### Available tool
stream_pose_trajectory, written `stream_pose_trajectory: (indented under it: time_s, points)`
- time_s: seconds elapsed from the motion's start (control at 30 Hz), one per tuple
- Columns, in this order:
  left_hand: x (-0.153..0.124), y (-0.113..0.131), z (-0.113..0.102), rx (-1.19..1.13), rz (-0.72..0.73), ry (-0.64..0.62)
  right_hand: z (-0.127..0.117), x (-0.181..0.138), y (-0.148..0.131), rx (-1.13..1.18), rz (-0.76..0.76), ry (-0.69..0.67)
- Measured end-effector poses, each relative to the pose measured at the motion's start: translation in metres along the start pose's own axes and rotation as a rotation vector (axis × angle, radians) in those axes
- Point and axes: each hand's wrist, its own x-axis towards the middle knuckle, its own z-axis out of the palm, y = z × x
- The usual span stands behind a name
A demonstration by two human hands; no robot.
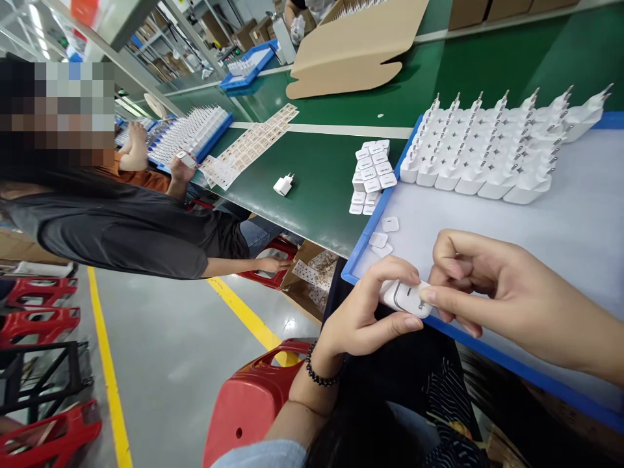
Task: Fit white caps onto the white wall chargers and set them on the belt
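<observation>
My left hand grips a small white charger plug at the near edge of a blue-rimmed tray. My right hand presses a fingertip onto the plug's face, where a small label sits. Rows of white charger plugs with prongs up stand at the tray's far side. Three loose white labels lie on the tray near my left hand. A stack of white labels rests on the green belt just left of the tray.
A lone white plug lies on the green conveyor belt. A co-worker in a dark shirt sits to the left. Beyond are a label sheet, another blue tray of plugs, a cardboard box and red stools.
</observation>
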Motion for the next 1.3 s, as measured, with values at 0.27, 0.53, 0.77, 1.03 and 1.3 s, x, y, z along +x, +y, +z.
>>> stream_pose_trajectory:
  time_s: [0.27,0.53,0.77,1.03,1.3]
  points:
    - [-0.007,-0.010,0.003,-0.129,-0.111,0.042,0.002,0.000,-0.003,-0.190,-0.124,0.067]
    - [-0.004,-0.010,0.017,-0.284,-0.301,0.195,0.001,-0.004,-0.002,-0.293,-0.150,0.109]
    - [0.000,-0.011,0.018,-0.299,-0.313,0.192,0.002,-0.008,-0.005,-0.343,-0.097,0.132]
    - [0.005,-0.016,0.025,-0.374,-0.247,0.232,0.002,-0.008,-0.003,-0.355,-0.097,0.140]
    - [0.017,-0.021,0.035,-0.338,-0.383,0.442,-0.003,0.012,0.003,-0.060,0.005,-0.117]
